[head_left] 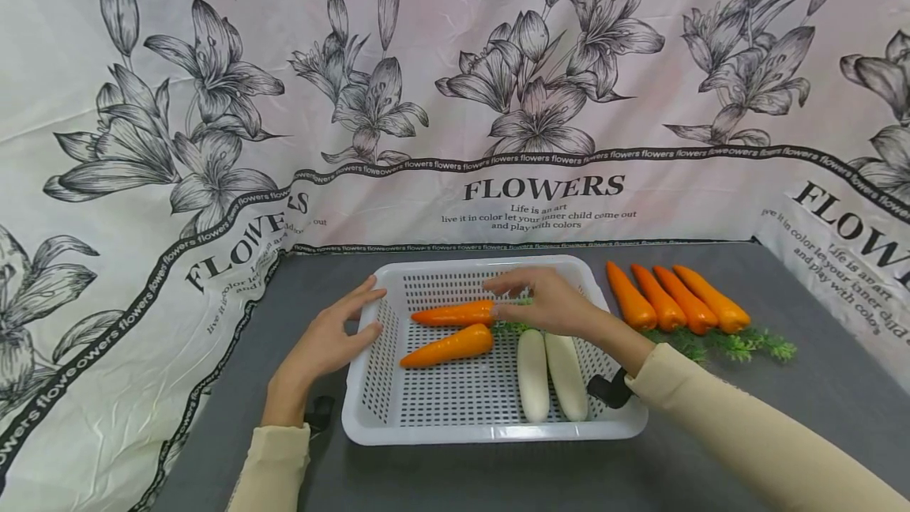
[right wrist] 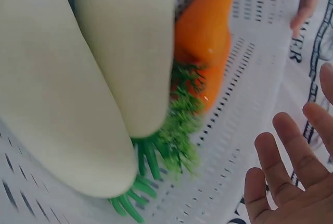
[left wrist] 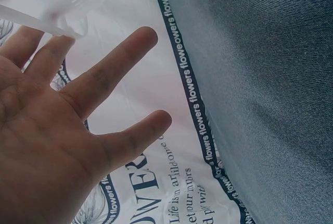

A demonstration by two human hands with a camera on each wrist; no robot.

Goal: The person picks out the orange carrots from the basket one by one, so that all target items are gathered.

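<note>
A white perforated plastic basket (head_left: 490,434) sits on the grey table. Inside it lie two orange carrots (head_left: 448,346) on the left and two white radishes (head_left: 533,378) on the right. My left hand (head_left: 330,338) is at the basket's left rim, its fingers spread; in the left wrist view some fingertips meet the rim (left wrist: 36,22). Above the basket, my right hand (head_left: 547,303) hovers near the carrots' green tops with nothing in it. The right wrist view shows its fingers (right wrist: 291,151) spread apart, beside the radishes (right wrist: 125,52) and the leafy tops (right wrist: 182,125).
Several more carrots (head_left: 682,306) lie in a row on the table right of the basket, their green tops (head_left: 739,344) toward me. A flower-printed cloth (head_left: 540,204) stands behind the table and along both sides.
</note>
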